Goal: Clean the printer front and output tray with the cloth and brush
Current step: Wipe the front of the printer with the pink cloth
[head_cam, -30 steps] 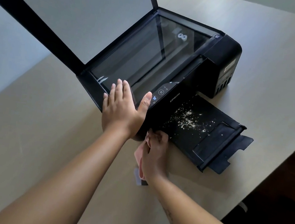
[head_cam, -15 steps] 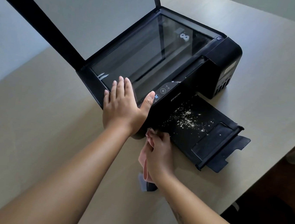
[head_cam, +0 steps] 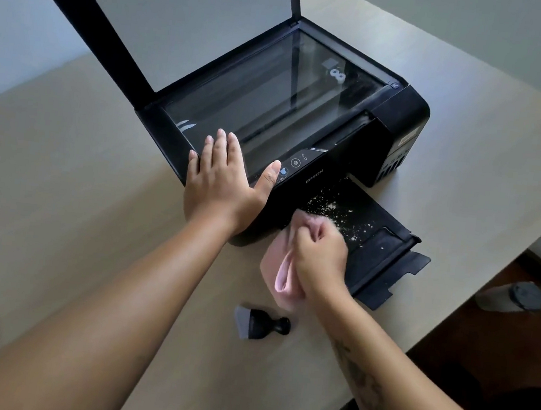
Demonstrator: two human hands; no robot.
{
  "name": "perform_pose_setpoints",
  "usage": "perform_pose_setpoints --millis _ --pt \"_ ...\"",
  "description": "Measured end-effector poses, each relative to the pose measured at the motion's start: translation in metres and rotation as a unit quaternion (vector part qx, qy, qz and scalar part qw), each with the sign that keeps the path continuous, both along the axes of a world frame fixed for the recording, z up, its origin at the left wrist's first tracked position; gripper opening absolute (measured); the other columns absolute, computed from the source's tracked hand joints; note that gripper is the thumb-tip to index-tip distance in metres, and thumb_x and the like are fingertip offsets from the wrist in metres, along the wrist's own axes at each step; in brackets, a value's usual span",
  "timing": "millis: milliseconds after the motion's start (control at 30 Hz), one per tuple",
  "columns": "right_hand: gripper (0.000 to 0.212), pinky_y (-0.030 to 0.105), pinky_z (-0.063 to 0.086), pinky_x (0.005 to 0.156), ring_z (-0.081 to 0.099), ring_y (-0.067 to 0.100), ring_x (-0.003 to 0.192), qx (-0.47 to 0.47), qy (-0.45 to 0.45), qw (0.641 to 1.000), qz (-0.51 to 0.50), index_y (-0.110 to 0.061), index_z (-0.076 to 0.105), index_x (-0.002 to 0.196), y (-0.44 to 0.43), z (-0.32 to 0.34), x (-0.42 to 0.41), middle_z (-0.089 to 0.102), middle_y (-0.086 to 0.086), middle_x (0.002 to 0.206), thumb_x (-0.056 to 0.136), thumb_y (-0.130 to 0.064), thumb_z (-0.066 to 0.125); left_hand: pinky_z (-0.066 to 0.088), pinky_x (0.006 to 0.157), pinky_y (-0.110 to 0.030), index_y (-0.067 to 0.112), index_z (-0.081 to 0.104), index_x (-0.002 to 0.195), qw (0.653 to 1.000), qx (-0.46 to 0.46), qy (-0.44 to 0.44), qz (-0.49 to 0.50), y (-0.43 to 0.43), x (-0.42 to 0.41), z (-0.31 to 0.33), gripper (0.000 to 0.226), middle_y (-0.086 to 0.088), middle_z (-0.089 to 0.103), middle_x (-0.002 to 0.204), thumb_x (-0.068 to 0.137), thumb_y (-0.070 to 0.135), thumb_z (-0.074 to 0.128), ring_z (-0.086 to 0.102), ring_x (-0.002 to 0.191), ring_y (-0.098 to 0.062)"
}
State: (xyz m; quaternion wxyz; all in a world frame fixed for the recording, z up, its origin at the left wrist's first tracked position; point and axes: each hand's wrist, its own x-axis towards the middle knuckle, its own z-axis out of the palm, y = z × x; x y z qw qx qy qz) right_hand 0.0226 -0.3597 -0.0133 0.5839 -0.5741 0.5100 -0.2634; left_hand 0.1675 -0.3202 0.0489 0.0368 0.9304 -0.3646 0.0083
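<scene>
A black printer stands on the table with its scanner lid raised. Its output tray sticks out at the front right, speckled with white crumbs. My left hand lies flat and open on the printer's front left corner. My right hand is closed around a pink cloth, pressing it onto the near end of the tray by the printer front. A small black brush with grey bristles lies on the table just below the cloth.
The beige table has its edge close on the right, just past the tray. Beyond that edge, a grey cylinder with a dark cap lies on the dark floor.
My right hand has moved right with the cloth, from the printer's front corner onto the tray. The brush, earlier mostly hidden under that hand, now lies uncovered. My left hand has stayed put.
</scene>
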Motion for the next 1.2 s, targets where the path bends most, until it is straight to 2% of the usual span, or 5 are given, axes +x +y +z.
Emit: perform_pose_setpoints --millis 233,500,700,833,1200 --pt "0.011 0.04 0.051 0.091 0.061 0.02 0.096 -0.027 -0.155 0.96 -0.232 -0.034 0.052 0.097 -0.038 0.033 0.052 0.059 0.009 0.109 0.088 -0.033 0.047 0.004 0.121 -0.045 0.01 0.009 0.155 1.0 -0.001 0.002 0.001 0.002 -0.001 -0.003 0.097 -0.008 0.007 0.163 0.085 0.078 0.013 0.003 0.15 -0.021" --pt "0.025 -0.002 0.031 0.083 0.049 0.011 0.1 -0.079 -0.128 0.97 -0.191 -0.005 0.051 0.119 -0.039 0.009 0.062 0.045 0.005 0.115 0.096 -0.015 0.051 0.004 0.121 -0.043 0.012 0.012 0.155 1.0 -0.013 -0.005 0.001 0.003 -0.002 -0.002 0.094 -0.006 0.01 0.163 0.083 0.073 0.012 0.005 0.15 -0.019" --pt "0.011 0.018 0.043 0.08 0.048 0.003 0.08 -0.228 0.0 0.958 -0.172 -0.007 0.058 0.101 -0.119 0.026 0.037 0.048 0.006 0.103 0.092 -0.004 0.055 0.004 0.121 -0.042 0.014 0.012 0.155 1.0 -0.011 -0.003 -0.003 0.003 -0.002 0.0 0.097 -0.004 0.008 0.163 0.081 0.076 0.007 0.003 0.15 -0.017" --pt "0.011 0.03 0.048 0.076 0.054 0.027 0.087 -0.521 0.066 0.849 -0.059 -0.011 0.066 0.1 -0.153 0.017 -0.002 0.055 0.009 0.1 0.091 -0.013 0.06 0.005 0.121 -0.041 0.013 0.015 0.155 1.0 -0.019 -0.007 -0.004 0.001 -0.002 0.001 0.099 -0.004 0.011 0.163 0.08 0.077 0.005 0.006 0.15 -0.018" --pt "0.053 0.053 0.026 0.116 0.008 0.031 0.149 -0.657 0.195 0.617 0.387 -0.02 0.029 0.15 -0.257 0.022 -0.047 0.021 0.011 0.159 0.1 -0.032 0.042 0.007 0.121 -0.041 0.013 0.02 0.154 1.0 -0.02 -0.016 0.002 0.001 -0.001 0.002 0.099 -0.005 0.015 0.162 0.08 0.078 0.007 0.011 0.149 -0.019"
